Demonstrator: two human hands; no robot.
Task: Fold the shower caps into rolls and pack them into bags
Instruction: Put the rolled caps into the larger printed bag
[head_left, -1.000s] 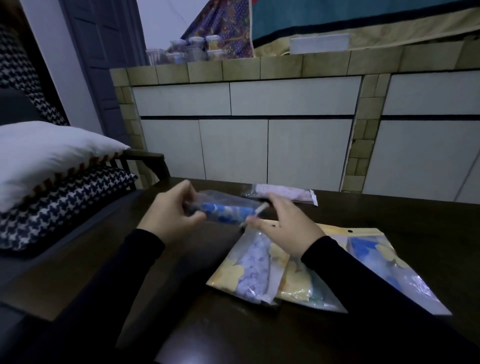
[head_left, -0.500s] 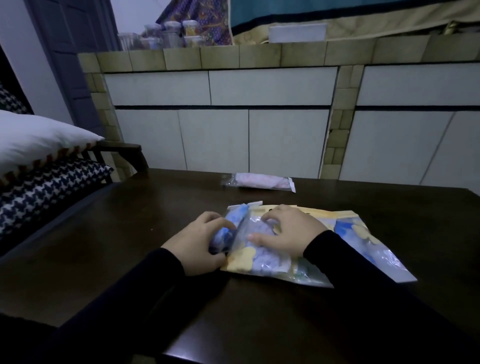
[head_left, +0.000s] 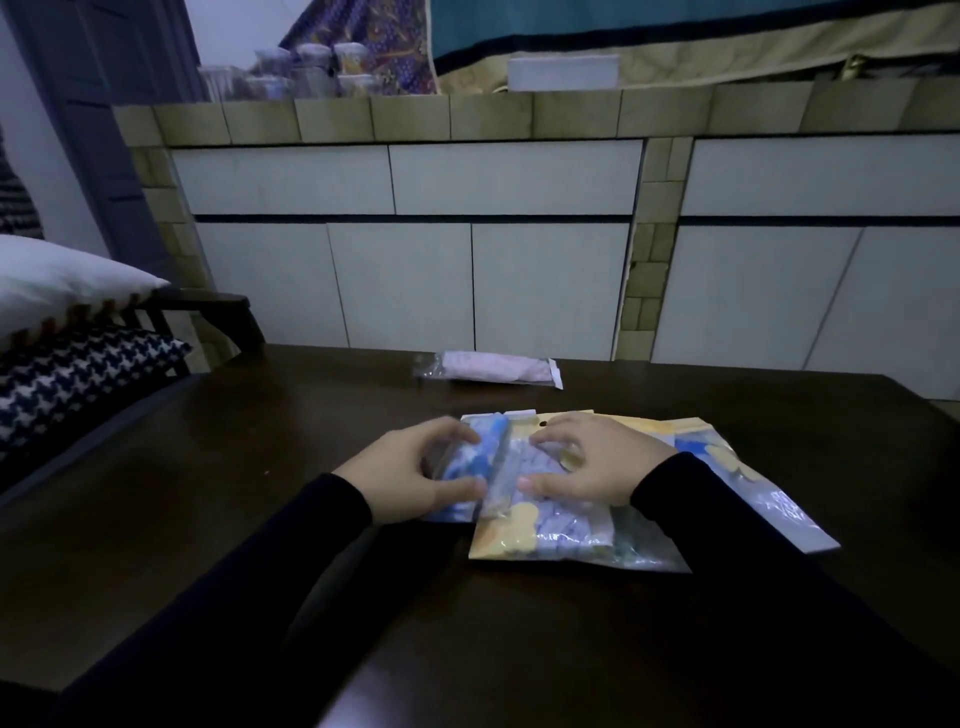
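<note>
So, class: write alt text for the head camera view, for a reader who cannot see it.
Two hands work at a dark table: the left hand grips a bagged blue roll, the right hand rests on flat printed packets. A bagged pink roll lies farther back.

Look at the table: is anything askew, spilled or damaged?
Nothing stands out. The flat packets overlap loosely under the right hand, the left hand grips a blue roll, and a pink roll lies apart.
</note>
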